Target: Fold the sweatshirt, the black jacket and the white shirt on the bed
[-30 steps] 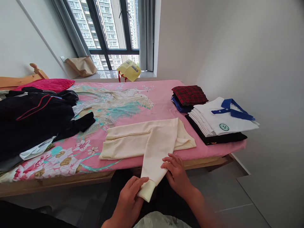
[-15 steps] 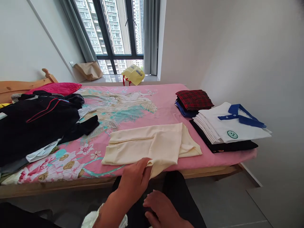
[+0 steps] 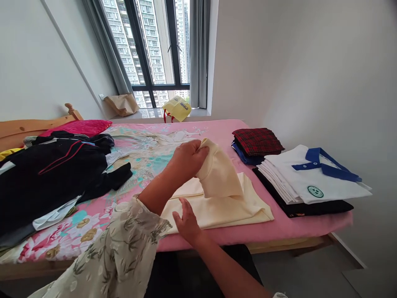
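Note:
A cream shirt (image 3: 248, 207), partly folded lengthwise, lies near the front edge of the bed. My left hand (image 3: 190, 158) is closed on its sleeve and holds that part up above the rest, so the cloth hangs down toward the right. Below it, my right hand (image 3: 187, 221) is over the shirt's front part with thumb and fingers apart, holding nothing. Whether its fingertips touch the cloth I cannot tell.
Dark clothes (image 3: 62, 174) lie heaped on the left of the bed. At the right stand folded white polo shirts (image 3: 328, 186) and a red plaid garment (image 3: 259, 142) on blue cloth. A yellow bag (image 3: 177, 108) and a brown paper bag (image 3: 122, 104) rest on the windowsill.
My left hand has risen from the front edge, lifting the sleeve up and away from me. My right hand has come up from my lap to the shirt. The view has tilted slightly.

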Available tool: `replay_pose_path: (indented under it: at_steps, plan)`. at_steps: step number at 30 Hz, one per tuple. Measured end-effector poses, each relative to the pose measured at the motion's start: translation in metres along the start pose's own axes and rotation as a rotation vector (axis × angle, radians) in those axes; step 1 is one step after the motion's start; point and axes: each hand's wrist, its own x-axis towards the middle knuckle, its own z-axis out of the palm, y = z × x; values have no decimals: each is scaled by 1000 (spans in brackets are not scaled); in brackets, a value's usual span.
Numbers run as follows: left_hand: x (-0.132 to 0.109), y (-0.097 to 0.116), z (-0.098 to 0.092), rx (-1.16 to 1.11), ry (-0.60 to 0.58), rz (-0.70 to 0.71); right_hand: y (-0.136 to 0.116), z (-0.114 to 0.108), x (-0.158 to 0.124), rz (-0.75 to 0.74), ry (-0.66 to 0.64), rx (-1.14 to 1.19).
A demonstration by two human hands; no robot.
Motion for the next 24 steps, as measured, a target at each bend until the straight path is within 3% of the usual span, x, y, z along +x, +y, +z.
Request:
replay_pose_path:
  at_steps: [3,6,9,13,15,19,21,24]
  plan:
    - [0,4,-6,182,53,132,18,-18,5,138,54,60]
    - [1,3,-9,303,88,213,37,-51,-11,190,78,90]
    - [1,-4,-17,292,58,227,65,-94,-30,239,272,42]
    - [-2,-18,-26,185,-73,248,104,-158,-25,242,539,-293]
    - [-5,-22,-28,156,-104,233,119,-185,-9,224,484,-487]
    - [-2,-40,-33,41,-93,131,138,-221,31,222,122,-685]
    - [6,-67,-37,-74,-29,17,145,-232,51,231,58,-683]
    - [17,-135,-39,-263,127,-259,150,-236,79,256,65,-698]
